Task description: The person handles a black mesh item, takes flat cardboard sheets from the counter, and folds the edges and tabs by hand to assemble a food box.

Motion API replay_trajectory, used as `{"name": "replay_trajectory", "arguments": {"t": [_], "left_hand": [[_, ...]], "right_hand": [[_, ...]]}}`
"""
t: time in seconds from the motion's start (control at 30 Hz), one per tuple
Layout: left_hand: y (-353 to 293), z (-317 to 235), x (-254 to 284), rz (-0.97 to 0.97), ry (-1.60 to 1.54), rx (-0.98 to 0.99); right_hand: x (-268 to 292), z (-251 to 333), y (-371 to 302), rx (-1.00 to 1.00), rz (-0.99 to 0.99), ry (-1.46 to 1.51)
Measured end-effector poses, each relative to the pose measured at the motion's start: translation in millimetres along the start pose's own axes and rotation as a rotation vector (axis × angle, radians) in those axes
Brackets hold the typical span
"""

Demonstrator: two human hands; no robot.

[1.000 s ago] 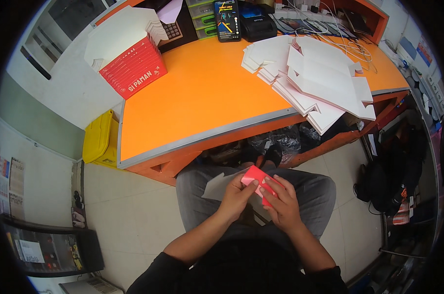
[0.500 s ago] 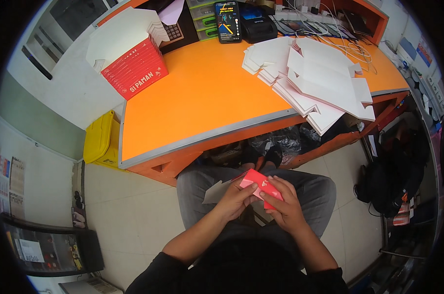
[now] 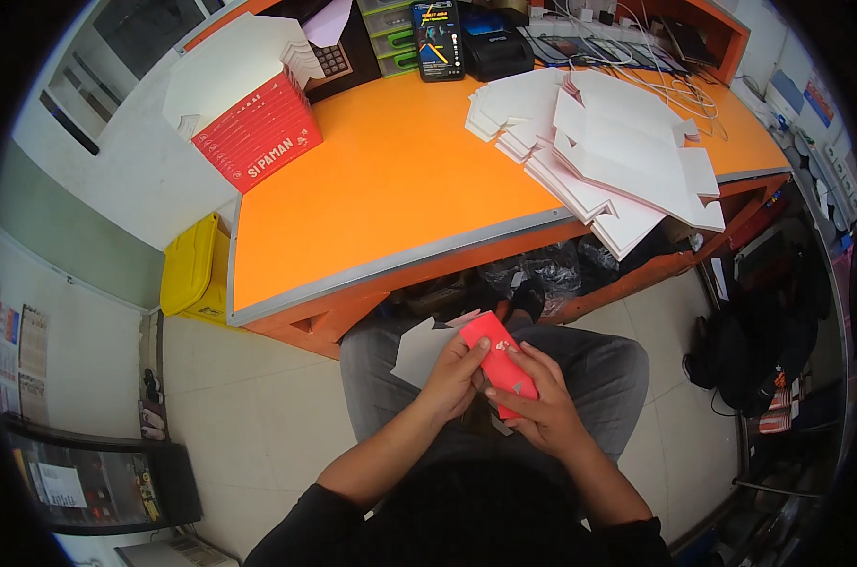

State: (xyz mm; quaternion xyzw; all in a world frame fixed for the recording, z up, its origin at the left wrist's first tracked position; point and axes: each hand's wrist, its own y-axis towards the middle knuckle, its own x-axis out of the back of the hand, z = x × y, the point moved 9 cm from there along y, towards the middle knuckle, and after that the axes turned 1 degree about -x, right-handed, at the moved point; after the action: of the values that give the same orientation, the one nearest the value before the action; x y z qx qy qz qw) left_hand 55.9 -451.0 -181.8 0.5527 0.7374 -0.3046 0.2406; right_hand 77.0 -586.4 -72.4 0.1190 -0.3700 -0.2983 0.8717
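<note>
Over my lap, both hands hold a red cardboard box [image 3: 500, 357] that is partly folded, its red printed side facing up. My left hand [image 3: 455, 380] grips the left edge, thumb on top. On the right side, my right hand [image 3: 542, 397] is closed round the box with its fingers across the printed face. A white inner flap [image 3: 419, 352] of the same box sticks out beyond my left hand. The undersides of the box and several fingertips are hidden.
On the orange table [image 3: 381, 189] stands a stack of red folded boxes [image 3: 263, 132] at the left. Flat white box blanks [image 3: 627, 142] lie at the right, overhanging the front edge. A phone [image 3: 437, 40] stands at the back beside a black printer [image 3: 494, 49]. A yellow bin [image 3: 194, 269] is at the table's left.
The box has turned in my hands, so its red face shows more fully and points up. The white flap now shows larger on the left. My right fingers have shifted along the face.
</note>
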Motion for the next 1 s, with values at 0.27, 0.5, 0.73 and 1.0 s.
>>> {"name": "replay_trajectory", "arguments": {"t": [0.27, 0.5, 0.73, 1.0], "left_hand": [[2, -2, -8, -0.029, -0.021, -0.008], [1, -17, -16, -0.044, 0.053, -0.042], [-4, -6, -7, -0.084, 0.148, -0.065], [-10, 12, -19, -0.005, -0.072, -0.001]], "right_hand": [[-1, -4, 1, -0.019, 0.011, 0.02], [9, -8, 12, -0.018, -0.019, -0.105], [7, -16, 7, -0.054, -0.093, -0.19], [-3, -27, -9, -0.045, -0.196, -0.246]]}}
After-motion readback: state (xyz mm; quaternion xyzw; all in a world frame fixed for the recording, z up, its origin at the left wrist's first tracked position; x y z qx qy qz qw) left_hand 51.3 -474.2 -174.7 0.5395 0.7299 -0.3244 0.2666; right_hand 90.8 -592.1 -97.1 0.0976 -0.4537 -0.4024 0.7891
